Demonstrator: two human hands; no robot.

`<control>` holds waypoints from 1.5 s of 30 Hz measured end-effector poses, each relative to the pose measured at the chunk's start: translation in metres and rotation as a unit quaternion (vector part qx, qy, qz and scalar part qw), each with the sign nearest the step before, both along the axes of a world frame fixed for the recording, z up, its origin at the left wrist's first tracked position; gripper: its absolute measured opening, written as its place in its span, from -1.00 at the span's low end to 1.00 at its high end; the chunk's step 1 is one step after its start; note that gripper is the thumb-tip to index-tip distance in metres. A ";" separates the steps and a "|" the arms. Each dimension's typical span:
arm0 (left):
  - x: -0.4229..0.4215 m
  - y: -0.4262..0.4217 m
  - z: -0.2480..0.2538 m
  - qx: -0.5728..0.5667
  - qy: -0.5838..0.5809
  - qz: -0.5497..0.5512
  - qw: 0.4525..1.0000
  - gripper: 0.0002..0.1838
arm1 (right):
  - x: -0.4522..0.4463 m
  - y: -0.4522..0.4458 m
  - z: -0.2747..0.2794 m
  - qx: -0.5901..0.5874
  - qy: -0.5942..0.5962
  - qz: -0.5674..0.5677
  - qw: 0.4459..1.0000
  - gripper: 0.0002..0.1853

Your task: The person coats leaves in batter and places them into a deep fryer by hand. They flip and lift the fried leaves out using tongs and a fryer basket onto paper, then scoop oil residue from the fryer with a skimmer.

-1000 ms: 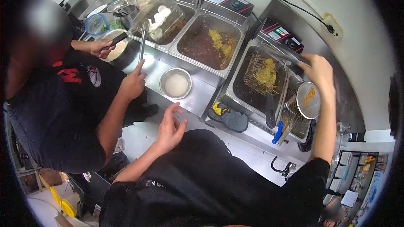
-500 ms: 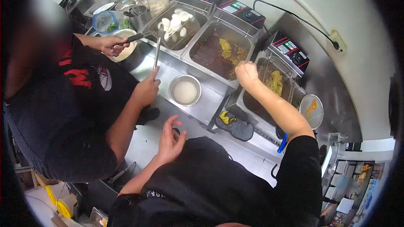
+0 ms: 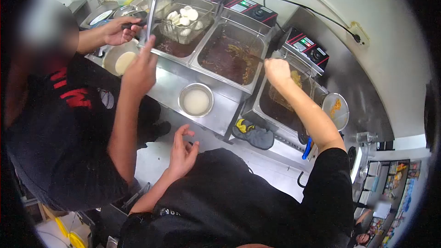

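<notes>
My right hand is closed above the rim between the middle fryer and the right fryer. A thin dark shape shows beside its fingers, but what it grips cannot be made out. Brown-yellow fried scraps float in the middle fryer's dark oil. Partly behind my wrist, a yellow fried piece sits in the right fryer's wire basket. My left hand is held in front of my body, fingers apart and nothing in it. Nearest to it is a steel bowl of whitish liquid on the counter.
At left, a co-worker holds a wire basket of white eggs above the left fryer, and a long metal utensil. A grey-yellow mitt lies below the fryers. A strainer with orange scraps is right.
My right hand has shifted right, toward the right fryer. The large yellow piece no longer shows in the middle fryer. The co-worker has lifted the egg basket and raised the metal utensil.
</notes>
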State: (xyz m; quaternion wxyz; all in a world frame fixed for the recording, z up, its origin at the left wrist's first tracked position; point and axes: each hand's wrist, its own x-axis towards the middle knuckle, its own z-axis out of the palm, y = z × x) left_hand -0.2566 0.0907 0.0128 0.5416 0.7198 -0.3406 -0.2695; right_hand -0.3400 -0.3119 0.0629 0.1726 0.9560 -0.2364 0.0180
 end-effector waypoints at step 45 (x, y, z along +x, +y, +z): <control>-0.028 -0.033 0.012 0.009 -0.004 -0.047 0.999 -0.38 | -0.181 0.018 0.162 0.074 -0.081 -0.227 0.968 -0.63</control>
